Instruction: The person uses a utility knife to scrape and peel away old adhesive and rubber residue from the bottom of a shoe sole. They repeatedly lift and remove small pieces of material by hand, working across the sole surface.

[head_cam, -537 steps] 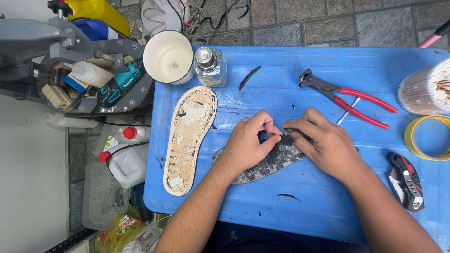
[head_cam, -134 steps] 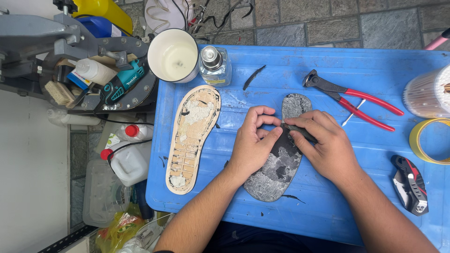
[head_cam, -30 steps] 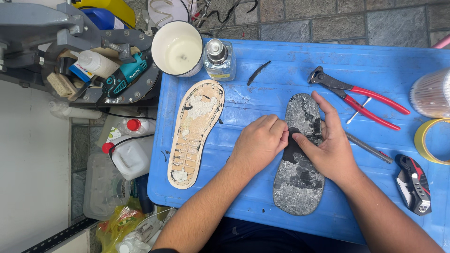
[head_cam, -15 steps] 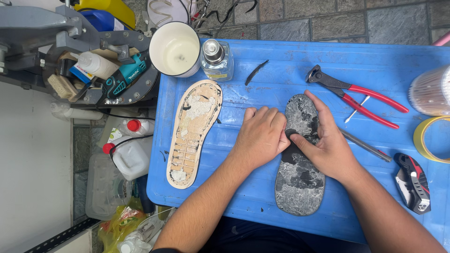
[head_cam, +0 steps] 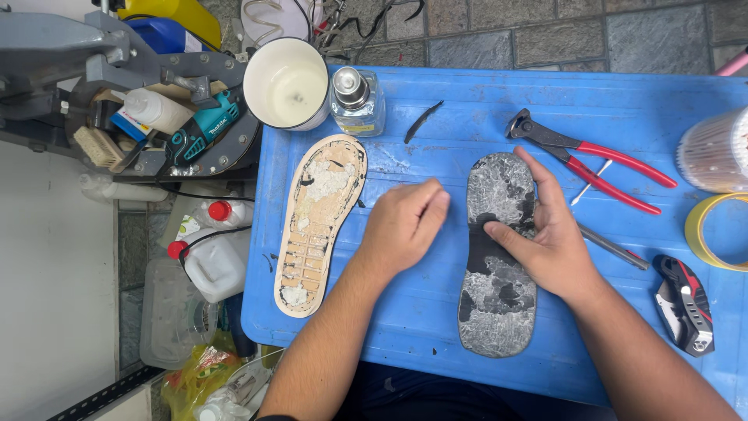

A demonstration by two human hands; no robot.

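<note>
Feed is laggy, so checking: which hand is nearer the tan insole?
Left. The left hand hovers or rests on the blue table just right of the tan insole; the right hand is farther right, pressing on the dark sole.

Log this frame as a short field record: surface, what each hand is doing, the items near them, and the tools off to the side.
surface: blue table
right hand: resting on the dark grey sole, thumb pressed on its middle
left hand: loosely curled, on the table between the two soles, holding nothing visible
tan sole: lies flat left of the left hand, with pale residue on it
tools at right: red-handled pincers, folding knife, yellow tape roll
at the far edge: white cup, small glass bottle
</note>
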